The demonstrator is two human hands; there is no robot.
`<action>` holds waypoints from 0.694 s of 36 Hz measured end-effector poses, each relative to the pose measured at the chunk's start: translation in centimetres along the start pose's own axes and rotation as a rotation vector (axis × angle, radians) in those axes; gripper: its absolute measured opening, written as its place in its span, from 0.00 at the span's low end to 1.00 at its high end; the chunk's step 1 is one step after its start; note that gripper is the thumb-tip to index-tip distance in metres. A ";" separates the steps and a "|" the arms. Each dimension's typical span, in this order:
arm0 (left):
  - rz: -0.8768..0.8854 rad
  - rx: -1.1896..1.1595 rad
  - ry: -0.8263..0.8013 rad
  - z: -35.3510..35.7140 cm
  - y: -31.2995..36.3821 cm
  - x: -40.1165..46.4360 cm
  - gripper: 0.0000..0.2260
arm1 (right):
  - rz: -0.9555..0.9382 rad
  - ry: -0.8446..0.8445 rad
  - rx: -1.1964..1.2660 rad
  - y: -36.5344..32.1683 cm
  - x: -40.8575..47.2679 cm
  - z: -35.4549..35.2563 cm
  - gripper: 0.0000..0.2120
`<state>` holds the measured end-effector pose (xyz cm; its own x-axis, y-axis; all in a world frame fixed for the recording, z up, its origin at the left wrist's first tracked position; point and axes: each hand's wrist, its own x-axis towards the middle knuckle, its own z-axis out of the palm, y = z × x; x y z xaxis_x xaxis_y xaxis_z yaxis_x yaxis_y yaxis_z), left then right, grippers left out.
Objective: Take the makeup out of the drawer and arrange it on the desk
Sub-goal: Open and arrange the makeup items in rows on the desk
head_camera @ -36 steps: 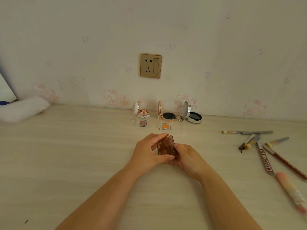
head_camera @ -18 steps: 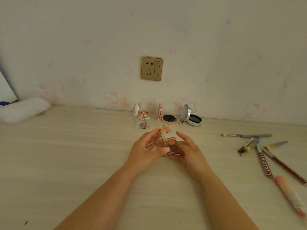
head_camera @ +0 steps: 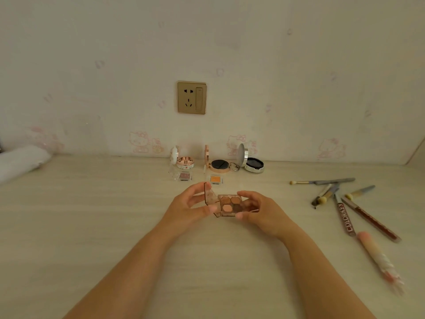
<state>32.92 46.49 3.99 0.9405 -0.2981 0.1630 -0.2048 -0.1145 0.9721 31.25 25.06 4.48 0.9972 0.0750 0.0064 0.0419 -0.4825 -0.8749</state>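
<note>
A small brown eyeshadow palette (head_camera: 230,204) with several round pans is held just above the desk (head_camera: 92,226) at the centre. Its clear lid stands open on the left. My left hand (head_camera: 190,207) pinches the lid between thumb and fingers. My right hand (head_camera: 259,210) grips the palette's base from the right. Behind them, along the wall, stand three open round compacts (head_camera: 185,162) (head_camera: 219,165) (head_camera: 253,164), with two small square eyeshadow pots (head_camera: 184,176) (head_camera: 215,179) in front of them.
Several brushes and pencils (head_camera: 331,188), a brown tube (head_camera: 344,218) with lettering and a pink tube (head_camera: 377,256) lie on the desk's right side. A white roll (head_camera: 20,161) lies at the far left. A wall socket (head_camera: 191,97) sits above the compacts.
The palette was closed and upright between both hands a second ago. Its lid now stands open to the left and the pans face up. Both hands moved slightly apart.
</note>
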 end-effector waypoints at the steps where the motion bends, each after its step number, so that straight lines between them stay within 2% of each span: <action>1: -0.020 0.015 -0.019 0.1 -0.1 0.2 0.24 | 0.001 0.008 -0.026 0.3 0.0 -0.4 0.28; 6: -0.079 0.155 -0.119 1.0 -0.3 1.5 0.23 | -0.019 0.016 -0.196 1.3 -0.1 -1.8 0.28; 12: -0.112 0.227 -0.108 1.9 -0.6 2.5 0.30 | -0.009 0.038 -0.390 2.4 0.1 -2.7 0.30; 15: -0.115 0.255 -0.078 2.4 -0.5 2.4 0.29 | 0.015 0.028 -0.499 2.6 0.2 -2.9 0.30; 25: -0.105 0.448 0.050 4.3 -0.7 1.9 0.31 | 0.048 0.039 -0.483 2.9 0.7 -3.4 0.30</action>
<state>33.73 41.94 2.87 0.9722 -0.2180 0.0859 -0.1940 -0.5431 0.8170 32.31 20.77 3.59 0.9999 0.0149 -0.0025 0.0111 -0.8353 -0.5497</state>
